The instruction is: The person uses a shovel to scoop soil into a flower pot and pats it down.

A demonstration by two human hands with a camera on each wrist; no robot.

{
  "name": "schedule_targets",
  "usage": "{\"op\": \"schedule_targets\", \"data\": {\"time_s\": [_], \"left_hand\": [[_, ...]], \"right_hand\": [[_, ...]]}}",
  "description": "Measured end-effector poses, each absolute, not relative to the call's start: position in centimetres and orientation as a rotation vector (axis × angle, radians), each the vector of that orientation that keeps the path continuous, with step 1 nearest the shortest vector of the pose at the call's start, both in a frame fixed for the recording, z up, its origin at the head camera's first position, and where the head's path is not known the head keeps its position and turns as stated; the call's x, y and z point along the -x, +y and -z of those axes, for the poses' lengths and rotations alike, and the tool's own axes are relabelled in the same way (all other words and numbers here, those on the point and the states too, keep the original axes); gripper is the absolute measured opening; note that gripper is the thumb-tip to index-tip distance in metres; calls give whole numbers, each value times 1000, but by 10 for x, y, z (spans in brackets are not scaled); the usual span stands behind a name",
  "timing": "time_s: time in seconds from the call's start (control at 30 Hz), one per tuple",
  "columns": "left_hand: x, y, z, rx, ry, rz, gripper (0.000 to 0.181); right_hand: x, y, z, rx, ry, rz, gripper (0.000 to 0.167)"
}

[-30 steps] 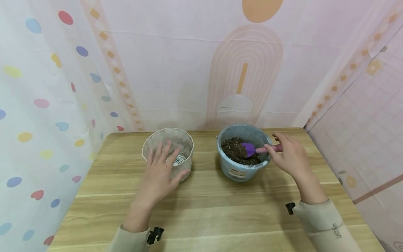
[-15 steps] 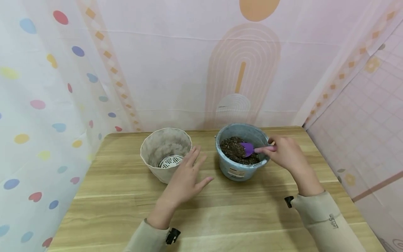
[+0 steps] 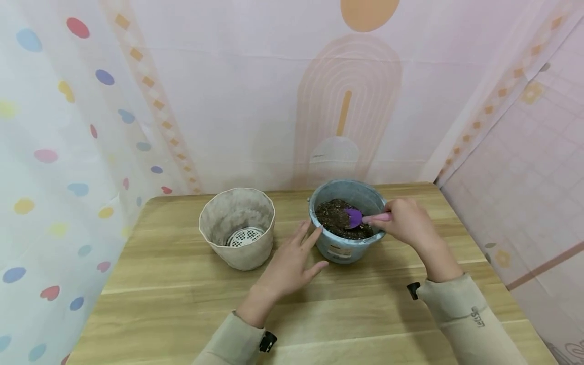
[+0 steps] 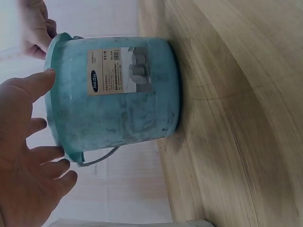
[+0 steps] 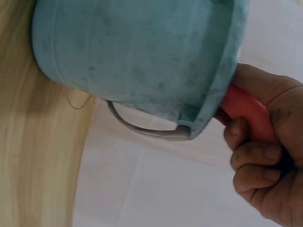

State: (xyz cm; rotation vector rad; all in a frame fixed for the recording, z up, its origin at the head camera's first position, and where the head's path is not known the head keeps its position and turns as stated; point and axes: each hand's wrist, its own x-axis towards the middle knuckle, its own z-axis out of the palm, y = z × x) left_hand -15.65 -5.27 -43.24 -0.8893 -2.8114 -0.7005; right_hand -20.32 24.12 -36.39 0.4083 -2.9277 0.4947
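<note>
While my right hand point(image 3: 407, 224) grips the scoop point(image 3: 368, 219), its blade point(image 3: 354, 218) sits just left of that grip, in soil point(image 3: 332, 215) inside the bucket point(image 3: 343, 249). My left hand point(image 3: 287, 266), fingers spread, meets the bucket's rim point(image 4: 53, 101), perhaps touching; left of it stands the pot point(image 3: 248, 257).

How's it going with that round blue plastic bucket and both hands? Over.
Right hand gripping purple, pink-handled scoop, blade end inside bucket of dark brown soil. Left hand: fingers spread by bucket, contact unclear. Nothing visible blocking scoop.
</note>
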Motion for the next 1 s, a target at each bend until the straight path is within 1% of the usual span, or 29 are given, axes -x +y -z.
{"op": "schedule_targets", "data": {"time_s": [0.23, 0.43, 0.73, 1.0], "left_hand": [[155, -53, 433, 884, -2806, 690, 79], [154, -54, 432, 906, -2793, 717, 79], [153, -55, 434, 915, -2792, 708, 80], [154, -56, 433, 907, -2810, 653, 80]], "right_hand": [[203, 239, 374, -537, -2775, -459, 31], [202, 236, 379, -609, -2718, -495, 34], [201, 238, 387, -558, -2718, -594, 38], [200, 242, 390, -494, -2720, -673, 32]]}}
